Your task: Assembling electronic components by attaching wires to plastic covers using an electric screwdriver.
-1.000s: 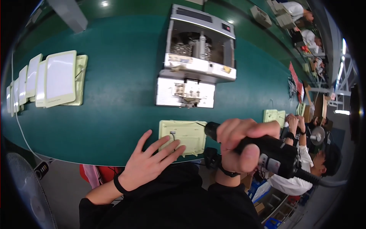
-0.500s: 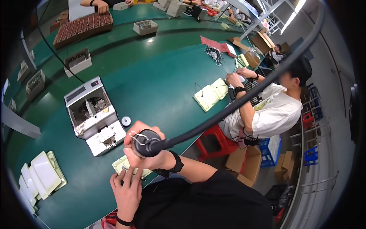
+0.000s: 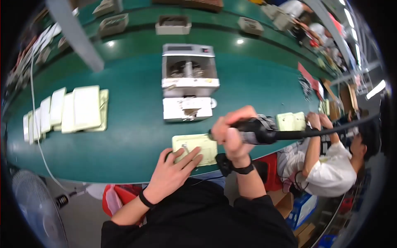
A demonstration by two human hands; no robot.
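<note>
My right hand (image 3: 236, 134) is wrapped round a black electric screwdriver (image 3: 259, 131), whose thick cable runs off to the right. The driver is tilted nearly flat, its front end by the upper right edge of a pale green plastic panel (image 3: 210, 155). Blur hides its exact tip. On that panel, at the table's front edge, my left hand (image 3: 171, 171) lies with fingers spread. Close to its fingers is a small grey metal piece (image 3: 184, 147). Beyond the panel stands a screw feeder (image 3: 189, 84), a grey and white box with loose screws in its open bin.
White and pale green panels (image 3: 80, 109) lie overlapped on the left of the green table (image 3: 132, 124). Grey bins (image 3: 173, 27) line the back. At right a co-worker (image 3: 326, 165) works by more panels (image 3: 290, 121). A fan (image 3: 37, 206) stands lower left.
The view has swung, bringing the feeder to the middle. My right hand has tipped the screwdriver over sideways, uncovering the panel. My left hand stays on the panel.
</note>
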